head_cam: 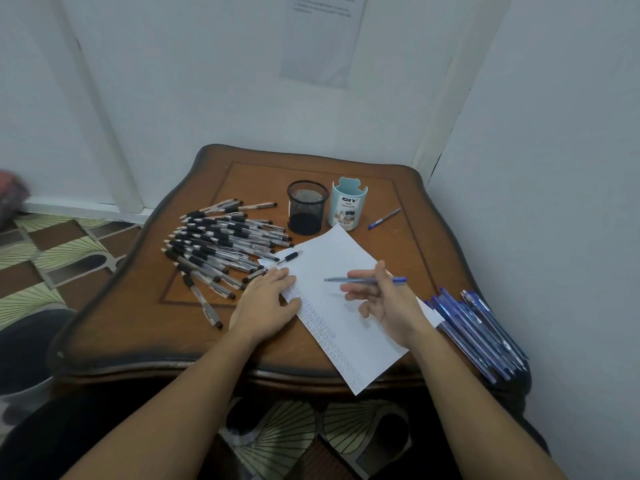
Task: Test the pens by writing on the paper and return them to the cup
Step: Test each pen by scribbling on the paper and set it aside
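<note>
right grip: right hand (381,301) pinches a blue pen (367,279) between thumb and fingers, the other fingers loosely curled; the pen lies level over the paper, tip pointing left.
left grip: left hand (266,299) lies flat with straight fingers, pressing on the paper's left edge, clamped on nothing.
paper: white sheet (339,258) lies askew on the tabletop (194,327), its near corner hanging past the front edge; blue scribbles run down its left margin.
right side: heap of blue pens (481,336) lies by the tabletop's right edge, just beside the right wrist.
left side: heap of black pens (221,244) is spread out, clear barrels with black grips, the nearest ones just beside the left hand.
paper's far corner: single black pen (287,257) lies partly on the sheet.
beyond the paper: black mesh cup (307,207) and a pale blue organizer cup (348,204) marked "diy" stand upright side by side.
right of the cups: stray blue pen (384,218) lies on the wood, apart from the rest.
back: pale wall (207,81) with a printed sheet (322,39) on it.
</note>
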Available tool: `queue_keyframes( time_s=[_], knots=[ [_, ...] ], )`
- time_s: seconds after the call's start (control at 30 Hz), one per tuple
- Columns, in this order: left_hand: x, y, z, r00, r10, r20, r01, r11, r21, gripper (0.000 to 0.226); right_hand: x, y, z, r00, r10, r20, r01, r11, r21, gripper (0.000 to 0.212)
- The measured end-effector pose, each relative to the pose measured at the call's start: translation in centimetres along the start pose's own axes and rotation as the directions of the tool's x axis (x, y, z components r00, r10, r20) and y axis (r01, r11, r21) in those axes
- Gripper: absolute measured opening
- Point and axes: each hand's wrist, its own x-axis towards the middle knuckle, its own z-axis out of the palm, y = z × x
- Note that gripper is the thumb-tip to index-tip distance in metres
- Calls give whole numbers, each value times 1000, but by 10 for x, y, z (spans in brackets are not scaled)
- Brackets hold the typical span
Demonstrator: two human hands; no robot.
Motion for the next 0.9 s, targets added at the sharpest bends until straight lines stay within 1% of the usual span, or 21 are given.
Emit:
queue_keyframes(
  time_s=[0.07, 0.27, 0.3, 0.37, 0.43, 0.47, 0.53, 0.67, 0.9],
  knots=[
    [0, 0, 0, 1000, 2, -5, -2, 1000, 10, 55, -3, 12, 0, 999, -46, 19, 45, 999, 3, 24],
    [1, 0, 2, 1000, 3, -19, -3, 1000, 23, 54, -10, 31, 1, 989, -92, 114, 106, 986, -125, 15],
    [1, 0, 2, 1000, 3, -20, -3, 1000, 19, 54, -11, 31, 1, 989, -94, 115, 112, 980, -167, 11],
    [1, 0, 2, 1000, 3, -20, -3, 1000, 9, 54, -12, 32, 2, 987, -126, 101, 151, 941, -302, 8],
    [1, 0, 2, 1000, 1, -21, -1, 1000, 4, 54, -14, 32, 2, 984, -142, 110, 174, 908, -381, 17],
    [1, 0, 2, 1000, -1, -23, 1, 1000, 0, 54, -15, 33, 2, 983, -139, 118, 174, 907, -383, 19],
    [1, 1, 2, 1000, -6, -26, 6, 1000, -6, 54, -18, 34, 0, 982, -137, 128, 176, 906, -385, 17],
    [1, 1, 1, 1000, -6, -25, 6, 1000, -7, 54, -20, 38, -1, 971, -199, 130, 236, 863, -447, 18],
    [0, 2, 1, 999, -14, -34, 14, 1000, 2, 54, -19, 43, 1, 968, -203, 150, 250, 853, -457, 21]
  ],
)
